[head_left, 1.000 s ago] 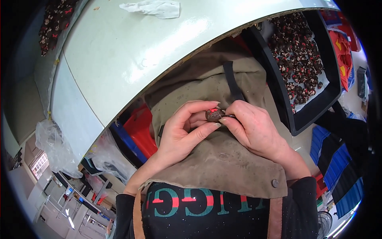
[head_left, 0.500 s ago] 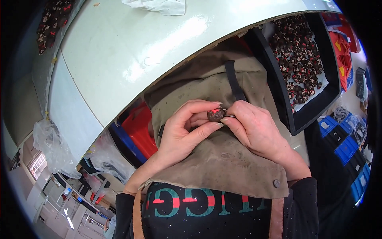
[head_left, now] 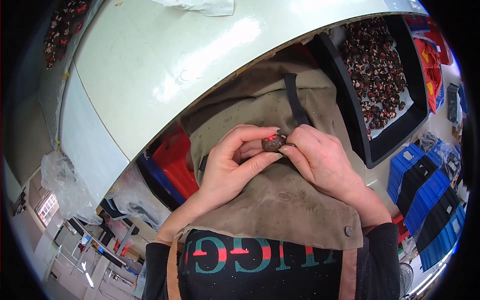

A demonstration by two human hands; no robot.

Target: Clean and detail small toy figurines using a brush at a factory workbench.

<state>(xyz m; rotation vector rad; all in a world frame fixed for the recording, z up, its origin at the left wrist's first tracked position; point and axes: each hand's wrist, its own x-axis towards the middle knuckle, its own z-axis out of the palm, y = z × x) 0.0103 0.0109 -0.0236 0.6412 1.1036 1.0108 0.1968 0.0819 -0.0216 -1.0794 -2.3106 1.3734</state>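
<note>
Between the thumb and fingertips of my left hand (head_left: 235,156) is a small round dark-brown figurine piece (head_left: 272,143) with a bright red detail on top. My right hand (head_left: 320,156) meets it from the other side, its fingers closed in a pinch. A thin metal tip, of a tool whose kind I cannot make out, shows between the right fingers against the piece. Both hands are held over the brown apron (head_left: 280,185) on my lap. To the right, a black tray (head_left: 371,155) holds many similar small brown, red and beige pieces (head_left: 375,75) on a white liner.
A glossy pale table (head_left: 135,65) curves across the front, with a white cloth or paper (head_left: 200,6) at its far edge. More small pieces (head_left: 62,32) lie at the far left. Clear plastic bags (head_left: 70,185) hang left. Blue and black crates (head_left: 425,200) are stacked at right.
A dark shape at the right has moved away, uncovering more of the blue and black crates. My hands and the figurine piece stay almost in place.
</note>
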